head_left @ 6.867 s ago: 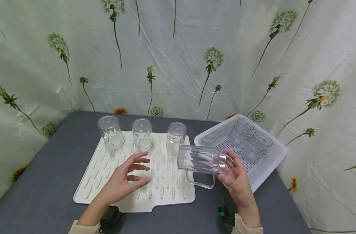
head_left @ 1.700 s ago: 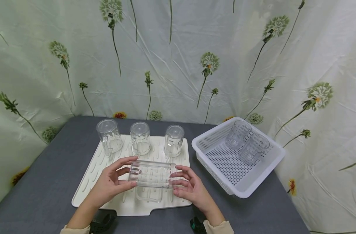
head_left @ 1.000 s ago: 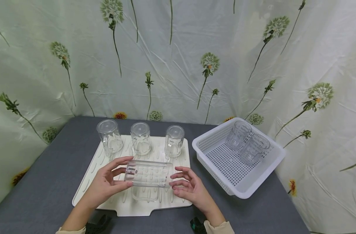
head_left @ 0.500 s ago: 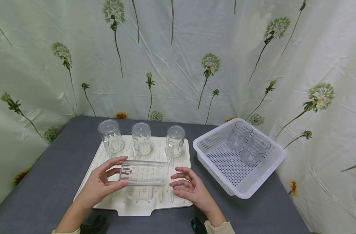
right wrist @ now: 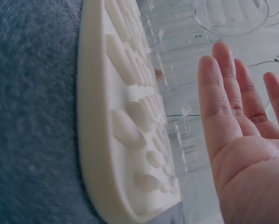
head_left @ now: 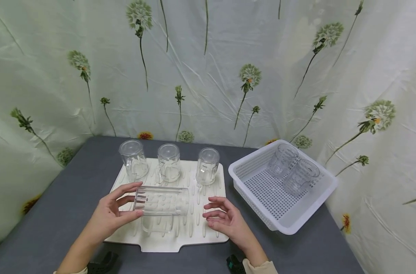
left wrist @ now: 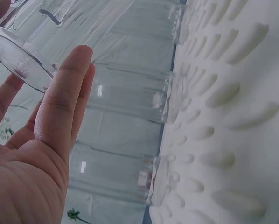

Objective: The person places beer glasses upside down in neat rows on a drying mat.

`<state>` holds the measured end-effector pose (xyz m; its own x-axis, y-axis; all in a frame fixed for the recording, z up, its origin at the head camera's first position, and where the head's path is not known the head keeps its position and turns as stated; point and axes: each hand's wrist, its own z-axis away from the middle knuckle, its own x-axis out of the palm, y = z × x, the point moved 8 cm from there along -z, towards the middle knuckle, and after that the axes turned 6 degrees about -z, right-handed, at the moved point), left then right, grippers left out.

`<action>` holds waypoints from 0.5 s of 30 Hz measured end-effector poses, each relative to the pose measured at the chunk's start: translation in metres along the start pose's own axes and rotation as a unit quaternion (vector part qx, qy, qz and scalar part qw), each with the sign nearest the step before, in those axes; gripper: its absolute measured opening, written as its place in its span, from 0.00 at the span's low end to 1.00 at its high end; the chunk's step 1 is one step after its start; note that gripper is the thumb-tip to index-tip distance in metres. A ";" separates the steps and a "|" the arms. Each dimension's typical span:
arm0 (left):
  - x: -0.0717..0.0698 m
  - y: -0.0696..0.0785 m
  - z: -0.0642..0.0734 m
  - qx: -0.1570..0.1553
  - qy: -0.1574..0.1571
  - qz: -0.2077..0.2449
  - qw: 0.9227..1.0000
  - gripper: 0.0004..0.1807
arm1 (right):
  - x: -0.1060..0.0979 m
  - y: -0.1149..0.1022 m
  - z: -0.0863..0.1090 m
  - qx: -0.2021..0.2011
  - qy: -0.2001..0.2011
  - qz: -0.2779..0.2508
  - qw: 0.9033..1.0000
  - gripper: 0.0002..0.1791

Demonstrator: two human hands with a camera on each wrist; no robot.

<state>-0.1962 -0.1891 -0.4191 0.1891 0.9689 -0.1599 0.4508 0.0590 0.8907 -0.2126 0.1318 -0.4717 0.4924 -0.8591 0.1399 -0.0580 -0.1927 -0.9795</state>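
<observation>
1. Left hand (head_left: 107, 215) pinches one end of a sideways glass mug (head_left: 163, 201) above the white mat (head_left: 160, 243).
2. Three inverted mugs (head_left: 169, 165) line its far edge.
3. Right hand (head_left: 228, 219), relaxed, apart: mat's right edge.
4. Basket (head_left: 259, 213), two upright mugs (head_left: 301, 177) inside: table's (head_left: 40, 228) right edge.

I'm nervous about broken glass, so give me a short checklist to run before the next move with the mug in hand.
1. Grip: ok. The left hand holds the glass mug at its base end.
2. Right hand out of the way: ok. It is apart from the mug.
3. Mug mouth down, like the three upturned mugs: not ok. It lies sideways, mouth towards the right hand.
4. Bare room on the ribbed drying mat: ok, in front of that row.
5. White perforated basket clear of the mug: ok, off to the right.
6. Glass free of cracks: cannot tell.
</observation>
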 end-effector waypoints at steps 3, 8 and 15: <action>-0.004 0.001 0.001 -0.003 0.004 -0.008 1.000 0.40 | -0.001 -0.003 0.001 0.005 0.001 0.010 1.000 0.33; -0.012 0.002 0.005 -0.023 0.017 -0.031 0.999 0.40 | 0.000 -0.006 0.001 0.014 -0.010 0.036 0.999 0.33; -0.021 0.005 0.010 -0.044 0.030 -0.058 0.997 0.40 | -0.001 -0.011 0.003 0.010 -0.025 0.070 0.997 0.31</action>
<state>-0.1894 -0.2118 -0.4158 0.0856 0.9669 -0.2402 0.3882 0.1897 0.9018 -0.2098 0.1358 -0.4618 0.5229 -0.8524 -0.0045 -0.1117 -0.0633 -0.9917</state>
